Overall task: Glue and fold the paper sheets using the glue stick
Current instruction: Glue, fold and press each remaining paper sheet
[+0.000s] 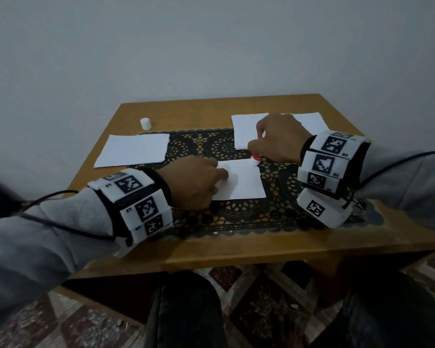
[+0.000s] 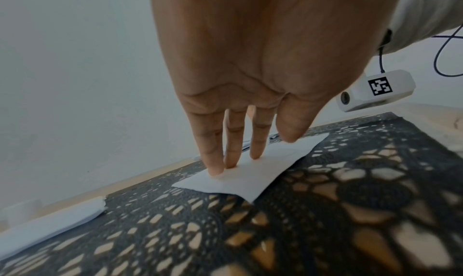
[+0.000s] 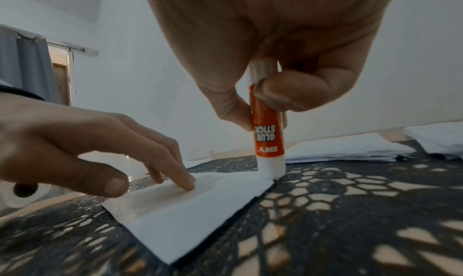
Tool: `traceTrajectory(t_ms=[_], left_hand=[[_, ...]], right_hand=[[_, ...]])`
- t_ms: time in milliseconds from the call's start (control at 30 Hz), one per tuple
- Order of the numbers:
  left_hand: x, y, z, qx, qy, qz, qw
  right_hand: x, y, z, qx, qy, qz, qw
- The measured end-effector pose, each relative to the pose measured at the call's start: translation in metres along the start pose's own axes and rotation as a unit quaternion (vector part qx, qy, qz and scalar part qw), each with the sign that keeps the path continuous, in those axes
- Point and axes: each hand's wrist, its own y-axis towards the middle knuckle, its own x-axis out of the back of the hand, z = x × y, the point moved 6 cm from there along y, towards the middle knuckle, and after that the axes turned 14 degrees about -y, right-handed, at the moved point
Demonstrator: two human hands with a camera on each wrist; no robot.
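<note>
The paper sheet (image 1: pixel 244 182) is lying flat on the lace mat (image 1: pixel 274 214), centre of table; the left hand (image 1: pixel 194 183) is pinning it with straight fingertips (image 2: pixel 216 171); the right hand (image 1: pixel 278 140) is gripping the glue stick (image 3: pixel 269 133) upright, tip touching the sheet's far corner; paper is judged light, limp and prone to sliding, so pressing near the glued edge is advisable.

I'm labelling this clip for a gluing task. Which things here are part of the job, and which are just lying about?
In the job:
glue stick, gripped by the right hand, tip on the centre sheet
left hand, fingers pressing that sheet
paper stacks, left and right
white cap

Lying about:
lace mat
table
</note>
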Motion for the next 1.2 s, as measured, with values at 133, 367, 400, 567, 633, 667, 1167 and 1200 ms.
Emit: traceTrajectory(t_ms=[133,367,400,567,633,667,1167,1200], left_hand=[[0.0,0.008,0.001,-0.005,0.004,0.01,1.0],[-0.003,0.022,0.001,0.007,0.047,0.026,0.999],[-0.003,0.023,0.002,0.01,0.051,0.031,0.998],[-0.004,0.026,0.004,0.018,0.055,0.044,0.997],[-0.004,0.026,0.004,0.021,0.054,0.045,0.997],[-0.005,0.026,0.004,0.022,0.053,0.045,0.997],[0.001,0.028,0.004,0.003,0.012,0.023,1.0],[0.001,0.028,0.004,0.004,0.006,0.021,1.0]], right_hand=[[0.01,-0.004,-0.004,0.018,0.044,-0.035,0.998],[-0.003,-0.008,0.011,0.083,0.032,-0.007,0.996],[-0.005,-0.007,0.013,0.088,0.035,-0.008,0.996],[-0.006,-0.006,0.02,0.105,0.042,0.0,0.994],[-0.005,-0.007,0.022,0.112,0.03,0.004,0.993],[-0.004,-0.008,0.023,0.116,0.028,0.005,0.993],[-0.007,-0.046,0.022,0.152,0.062,0.032,0.986],[-0.006,-0.049,0.022,0.154,0.061,0.031,0.986]])
